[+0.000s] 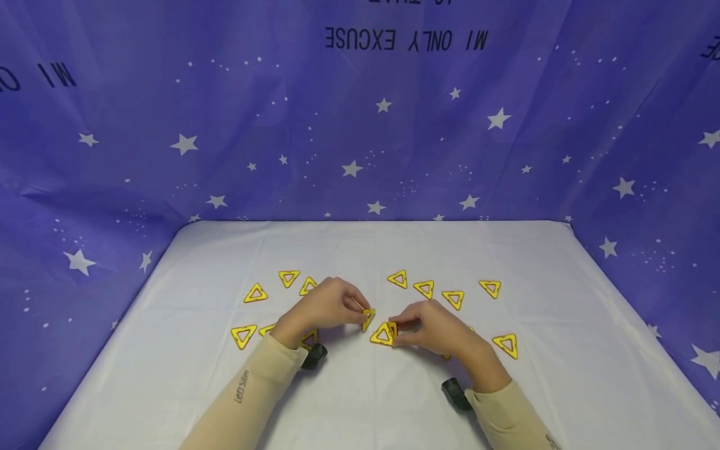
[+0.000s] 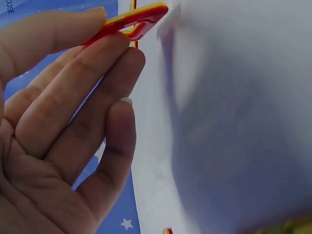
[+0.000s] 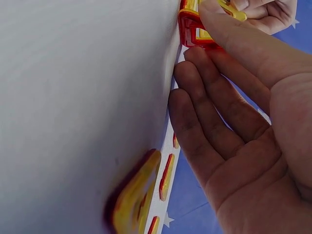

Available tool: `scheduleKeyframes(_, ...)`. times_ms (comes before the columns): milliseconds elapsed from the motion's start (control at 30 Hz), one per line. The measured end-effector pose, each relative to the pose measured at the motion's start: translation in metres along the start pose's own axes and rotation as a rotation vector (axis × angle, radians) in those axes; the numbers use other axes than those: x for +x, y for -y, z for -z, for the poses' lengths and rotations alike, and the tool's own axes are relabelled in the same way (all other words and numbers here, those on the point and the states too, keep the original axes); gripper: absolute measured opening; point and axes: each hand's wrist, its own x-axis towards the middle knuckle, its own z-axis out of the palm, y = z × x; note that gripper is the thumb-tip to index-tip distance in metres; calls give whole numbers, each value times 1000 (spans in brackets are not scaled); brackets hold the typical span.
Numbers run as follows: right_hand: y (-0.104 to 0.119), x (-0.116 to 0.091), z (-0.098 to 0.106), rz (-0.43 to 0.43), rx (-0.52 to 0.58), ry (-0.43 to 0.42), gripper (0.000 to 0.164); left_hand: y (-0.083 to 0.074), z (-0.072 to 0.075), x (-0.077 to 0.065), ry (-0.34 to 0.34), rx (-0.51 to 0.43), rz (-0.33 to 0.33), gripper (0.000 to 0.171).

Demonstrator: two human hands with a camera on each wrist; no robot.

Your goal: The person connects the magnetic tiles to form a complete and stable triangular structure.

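My left hand [image 1: 332,306] pinches a yellow triangle tile [image 1: 370,319], a hollow frame with red edges, between thumb and fingers. It is tilted above the table, and in the left wrist view this tile [image 2: 148,13] shows its red side. Just to the right, my right hand [image 1: 435,328] grips two more triangle tiles that meet at an edge. The nearer tile [image 1: 375,338] faces the camera; part of the other lies behind my fingertips. Seen from the right wrist, the red edge of a gripped tile [image 3: 186,36] stands at the thumb and fingertips, near the left hand.
Several yellow triangle tiles lie flat on the white table [image 1: 371,400] at both sides, such as one [image 1: 235,332] at left and another [image 1: 513,350] at right. My forearms cover some. A dark object [image 1: 457,395] sits at each wrist. Purple starry cloth [image 1: 349,125] hangs behind.
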Motion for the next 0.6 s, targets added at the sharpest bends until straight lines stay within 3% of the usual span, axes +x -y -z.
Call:
scheduleKeyframes(333, 0, 2, -2, 10, 13, 12, 38, -6, -16, 1, 34, 5, -39, 16)
scheduleKeyframes(600, 2, 3, -4, 19, 34, 9, 28, -10, -24, 0, 40, 7, -64, 17)
